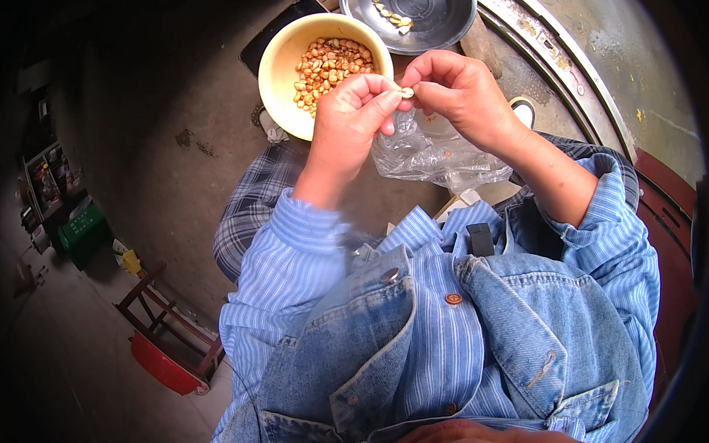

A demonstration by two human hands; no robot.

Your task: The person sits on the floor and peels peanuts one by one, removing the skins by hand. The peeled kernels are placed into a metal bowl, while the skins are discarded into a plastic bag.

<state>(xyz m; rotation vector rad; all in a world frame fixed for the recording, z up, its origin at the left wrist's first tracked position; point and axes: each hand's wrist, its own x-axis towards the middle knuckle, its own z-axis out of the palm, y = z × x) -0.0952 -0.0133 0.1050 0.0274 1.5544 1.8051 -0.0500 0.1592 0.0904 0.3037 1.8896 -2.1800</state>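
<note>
A small pale bean (406,92) is pinched between the thumb and fingertips of my left hand (358,107). My right hand (461,93) meets it from the right, its thumb and index fingertip close together at the bean's edge. Brown beans (330,68) fill part of a cream-yellow bowl (275,81) just left of and beyond my hands. Behind them, a dark grey basin (449,25) holds several pale, peeled-looking beans (403,24). Below my hands lies a crumpled clear plastic bag (433,154) with a few brown bits in it.
My knees in plaid trousers (255,200) flank the bag, with shoes beyond. A curved-looking metal door track (562,65) runs along the right. At the far left stand a green crate (84,232) and a wooden chair with a red seat (165,364), tipped in this view.
</note>
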